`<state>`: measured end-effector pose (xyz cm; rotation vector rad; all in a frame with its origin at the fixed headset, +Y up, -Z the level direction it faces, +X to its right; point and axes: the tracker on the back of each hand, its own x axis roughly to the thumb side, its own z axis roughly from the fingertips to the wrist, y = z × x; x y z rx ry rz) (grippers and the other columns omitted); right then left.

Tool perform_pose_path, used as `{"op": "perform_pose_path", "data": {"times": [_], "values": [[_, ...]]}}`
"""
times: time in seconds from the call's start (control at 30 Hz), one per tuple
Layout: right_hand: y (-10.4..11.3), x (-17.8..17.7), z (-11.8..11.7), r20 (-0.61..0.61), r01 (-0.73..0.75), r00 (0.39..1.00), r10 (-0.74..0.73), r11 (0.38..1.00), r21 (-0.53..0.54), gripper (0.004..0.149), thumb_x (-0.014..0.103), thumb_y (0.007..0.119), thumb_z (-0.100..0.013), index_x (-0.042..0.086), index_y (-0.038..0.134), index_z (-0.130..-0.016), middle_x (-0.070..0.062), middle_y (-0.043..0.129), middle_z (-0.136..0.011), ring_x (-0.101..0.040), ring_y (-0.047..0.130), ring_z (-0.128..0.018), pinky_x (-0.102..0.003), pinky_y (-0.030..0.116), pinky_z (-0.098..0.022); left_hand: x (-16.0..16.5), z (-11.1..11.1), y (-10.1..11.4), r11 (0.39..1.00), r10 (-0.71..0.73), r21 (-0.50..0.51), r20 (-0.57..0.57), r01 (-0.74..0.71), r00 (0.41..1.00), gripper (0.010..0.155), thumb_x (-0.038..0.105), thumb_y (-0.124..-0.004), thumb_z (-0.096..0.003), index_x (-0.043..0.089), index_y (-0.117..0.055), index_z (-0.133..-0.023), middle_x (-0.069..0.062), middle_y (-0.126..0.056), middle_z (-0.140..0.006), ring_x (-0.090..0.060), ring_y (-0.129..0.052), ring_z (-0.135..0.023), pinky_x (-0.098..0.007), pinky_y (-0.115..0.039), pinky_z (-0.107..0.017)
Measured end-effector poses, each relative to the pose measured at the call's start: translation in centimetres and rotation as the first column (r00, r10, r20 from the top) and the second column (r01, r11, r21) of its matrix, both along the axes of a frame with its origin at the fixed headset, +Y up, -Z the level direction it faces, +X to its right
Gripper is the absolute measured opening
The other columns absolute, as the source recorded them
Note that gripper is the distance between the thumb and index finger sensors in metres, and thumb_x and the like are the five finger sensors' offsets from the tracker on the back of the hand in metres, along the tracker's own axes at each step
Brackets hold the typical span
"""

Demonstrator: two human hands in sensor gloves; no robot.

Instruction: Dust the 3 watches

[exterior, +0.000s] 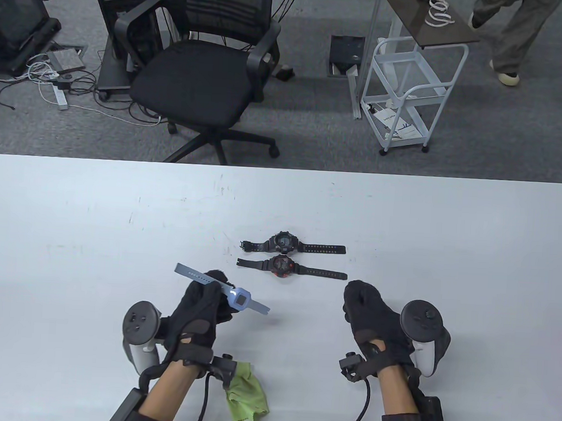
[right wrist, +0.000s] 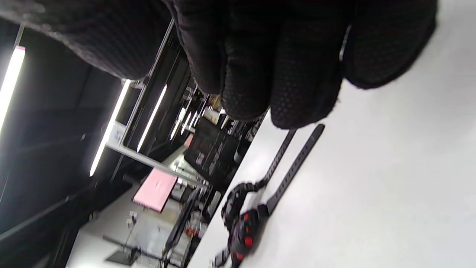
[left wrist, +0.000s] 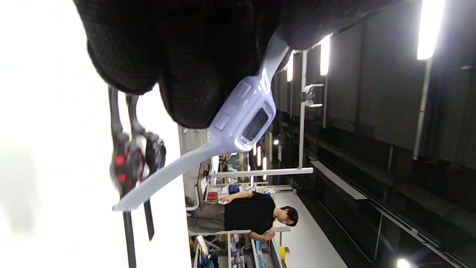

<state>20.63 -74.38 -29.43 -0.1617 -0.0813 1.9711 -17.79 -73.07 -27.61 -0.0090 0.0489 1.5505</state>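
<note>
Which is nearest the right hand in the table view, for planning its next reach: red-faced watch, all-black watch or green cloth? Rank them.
From the right hand:
1. Red-faced watch, ahead and leftward.
2. All-black watch, just beyond it.
3. Green cloth, by the left wrist.

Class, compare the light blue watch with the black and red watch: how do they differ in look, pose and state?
The light blue watch has a slim rectangular case; the black and red watch is chunky and round. The blue one is lifted off the table in the left hand; the red one lies flat, untouched. Both have their straps unbuckled and stretched out.

Office chair, white cart beyond table
</note>
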Motion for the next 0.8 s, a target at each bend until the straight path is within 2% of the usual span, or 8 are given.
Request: {"op": "perform_pose_path", "data": {"times": [0.13, 0.23, 0.3, 0.4, 0.53, 0.8], "values": [[0.0, 0.9, 0.4, 0.105, 0.142, 0.984, -0.144, 0.989, 0.030, 0.065, 0.054, 0.075, -0.051, 0.012, 0.073, -0.101, -0.012, 0.091, -0.082, -0.032, 0.098, -0.061, -0.058, 0.078, -0.047, 5.3, -2.0, -1.0, 0.998, -0.017, -0.062, 0.009, 0.018, 1.000, 0.048, 0.045, -0.070, -0.0591, 0.025, -0.071, -0.103, -0.005, -0.092, -0.092, -0.029, -0.106, -0.068, -0.053, -0.086, -0.056], [-0.1, 1.4, 0.5, 0.138, 0.175, 0.974, -0.179, 0.984, 0.039, 0.065, 0.054, 0.075, -0.052, 0.012, 0.071, -0.102, -0.012, 0.090, -0.083, -0.031, 0.098, -0.061, -0.058, 0.078, -0.048, 8.7, -3.4, -2.0, 0.989, 0.051, -0.139, 0.026, -0.047, 0.998, 0.048, 0.045, -0.069, -0.0600, 0.025, -0.068, -0.104, -0.004, -0.090, -0.094, -0.029, -0.104, -0.071, -0.053, -0.085, -0.058], [-0.2, 1.6, 0.5, 0.149, 0.181, 0.971, -0.185, 0.983, 0.036, 0.065, 0.054, 0.075, -0.052, 0.012, 0.071, -0.102, -0.012, 0.090, -0.083, -0.031, 0.098, -0.061, -0.058, 0.078, -0.048, 10.2, -4.1, -2.8, 0.979, 0.076, -0.189, 0.028, -0.069, 0.997, 0.049, 0.046, -0.067, -0.0609, 0.026, -0.065, -0.105, -0.004, -0.088, -0.097, -0.029, -0.103, -0.074, -0.052, -0.084, -0.060], [-0.5, 1.8, 0.4, 0.164, 0.197, 0.966, -0.200, 0.980, 0.030, 0.065, 0.053, 0.075, -0.052, 0.012, 0.071, -0.102, -0.012, 0.090, -0.083, -0.031, 0.098, -0.061, -0.058, 0.078, -0.047, 11.8, -4.9, -4.3, 0.954, 0.100, -0.278, -0.042, -0.108, 0.994, 0.049, 0.046, -0.067, -0.0611, 0.026, -0.064, -0.106, -0.004, -0.086, -0.099, -0.030, -0.102, -0.076, -0.053, -0.084, -0.061], [-0.5, 1.8, 0.4, 0.170, 0.220, 0.960, -0.222, 0.975, 0.028, 0.065, 0.053, 0.075, -0.052, 0.012, 0.070, -0.102, -0.012, 0.090, -0.083, -0.031, 0.098, -0.061, -0.057, 0.078, -0.047, 13.2, -5.3, -5.6, 0.930, 0.138, -0.334, -0.071, -0.154, 0.988, 0.050, 0.044, -0.067, -0.0611, 0.025, -0.063, -0.107, -0.007, -0.085, -0.100, -0.033, -0.100, -0.078, -0.055, -0.082, -0.061], [-0.5, 1.5, 0.3, 0.152, 0.213, 0.965, -0.215, 0.977, 0.028, 0.064, 0.053, 0.075, -0.053, 0.012, 0.072, -0.102, -0.012, 0.090, -0.083, -0.031, 0.098, -0.061, -0.058, 0.078, -0.047, 12.4, -5.3, -6.3, 0.946, -0.023, -0.323, -0.120, -0.017, 0.992, 0.052, 0.042, -0.071, -0.0588, 0.023, -0.063, -0.107, -0.009, -0.080, -0.102, -0.036, -0.100, -0.074, -0.060, -0.079, -0.058]]}}
